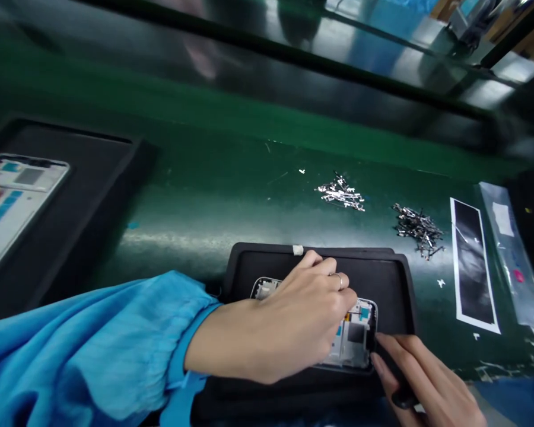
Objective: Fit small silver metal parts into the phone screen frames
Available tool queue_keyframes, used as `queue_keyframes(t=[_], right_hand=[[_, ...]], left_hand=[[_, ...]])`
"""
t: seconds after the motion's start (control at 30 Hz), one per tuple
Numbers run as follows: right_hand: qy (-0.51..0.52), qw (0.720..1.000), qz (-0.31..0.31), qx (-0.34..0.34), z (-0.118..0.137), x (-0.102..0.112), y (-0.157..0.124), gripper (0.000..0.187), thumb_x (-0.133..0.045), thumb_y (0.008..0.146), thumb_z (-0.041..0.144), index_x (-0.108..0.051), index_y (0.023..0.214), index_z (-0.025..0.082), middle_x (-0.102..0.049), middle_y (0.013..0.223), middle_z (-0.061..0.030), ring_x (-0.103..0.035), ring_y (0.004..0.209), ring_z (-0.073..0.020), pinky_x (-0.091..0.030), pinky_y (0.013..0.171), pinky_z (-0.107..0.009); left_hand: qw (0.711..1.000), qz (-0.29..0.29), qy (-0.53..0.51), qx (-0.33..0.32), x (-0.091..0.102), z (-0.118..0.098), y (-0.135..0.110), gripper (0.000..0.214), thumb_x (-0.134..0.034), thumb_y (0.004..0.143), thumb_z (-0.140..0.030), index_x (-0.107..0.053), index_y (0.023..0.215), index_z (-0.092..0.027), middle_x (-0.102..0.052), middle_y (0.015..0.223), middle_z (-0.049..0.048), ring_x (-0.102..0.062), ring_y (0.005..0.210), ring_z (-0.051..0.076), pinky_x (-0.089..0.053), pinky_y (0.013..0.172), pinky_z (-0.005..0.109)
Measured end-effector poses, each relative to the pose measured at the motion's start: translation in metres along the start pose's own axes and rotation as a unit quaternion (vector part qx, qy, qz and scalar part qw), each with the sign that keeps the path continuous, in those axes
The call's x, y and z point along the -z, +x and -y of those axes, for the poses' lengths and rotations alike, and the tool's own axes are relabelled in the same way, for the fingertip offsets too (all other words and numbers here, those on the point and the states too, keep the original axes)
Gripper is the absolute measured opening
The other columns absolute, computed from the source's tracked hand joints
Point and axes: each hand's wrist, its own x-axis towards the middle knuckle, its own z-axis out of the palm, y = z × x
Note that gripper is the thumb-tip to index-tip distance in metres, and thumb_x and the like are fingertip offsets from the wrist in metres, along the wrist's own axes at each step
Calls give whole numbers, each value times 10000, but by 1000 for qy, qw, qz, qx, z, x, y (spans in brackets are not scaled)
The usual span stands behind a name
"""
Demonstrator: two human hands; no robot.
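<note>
A phone frame (358, 333) with its inner parts showing lies in a black tray (378, 279) in front of me. Across the middle of it rests my left hand (302, 308), fingers curled and closed on the frame, their tips hidden behind the hand. This hand wears a ring and covers much of the phone frame. My right hand (422, 379) is closed around a black-handled tool (394, 370) at the frame's right end. The tool's working tip is too dark to make out.
At left, another phone frame (22, 201) sits in a second black tray (98, 178). Two piles of tiny parts, one silvery (342, 193) and one darker (418, 230), lie on the green bench (204, 190). A white-edged black sheet (474, 261) and a clear plastic bag (514, 255) are at right.
</note>
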Motion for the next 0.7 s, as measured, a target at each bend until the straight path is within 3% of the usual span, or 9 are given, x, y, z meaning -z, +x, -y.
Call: queue_keyframes(t=[0.13, 0.33, 0.5, 0.6, 0.7], right_hand=[[13, 1000, 0, -25, 3, -3, -4, 179, -435, 821, 161, -582, 892, 89, -603, 737, -66, -579, 623, -119, -456, 553, -205], [-1, 999, -36, -2, 6, -14, -7, 157, -485, 794, 105, -551, 931, 67, -635, 793, -95, -597, 681, -124, -466, 603, -231], [-39, 990, -130, 33, 10, -22, 2, 139, -429, 828, 97, -561, 858, 69, -655, 820, -147, -612, 632, -133, -435, 557, -262], [-24, 995, -82, 53, 10, -21, 5, 193, -358, 836, 57, -548, 867, 62, -639, 871, -183, -614, 622, -142, -410, 502, -256], [-14, 997, -40, 67, 9, -19, 4, 194, -398, 802, 38, -543, 932, 32, -591, 979, -224, -617, 665, -170, -404, 490, -266]], left_hand=[[998, -54, 42, -14, -8, 2, 3, 154, -419, 796, -115, -506, 669, -122, -470, 685, 32, -353, 678, 158, -269, 684, 327], [999, -38, 17, 19, -7, 2, 6, 198, -383, 800, -95, -503, 644, -115, -465, 679, 26, -341, 638, 136, -276, 706, 332], [999, -40, 10, 18, -8, 3, 5, 231, -354, 817, -108, -503, 641, -113, -466, 678, 31, -351, 632, 134, -284, 705, 335], [998, -58, 7, 10, -9, 4, 4, 258, -328, 831, -117, -500, 640, -113, -467, 680, 33, -353, 625, 130, -287, 721, 341], [997, -78, 13, 0, -9, 5, 3, 269, -310, 833, -110, -494, 637, -115, -466, 679, 32, -349, 619, 128, -289, 727, 339]])
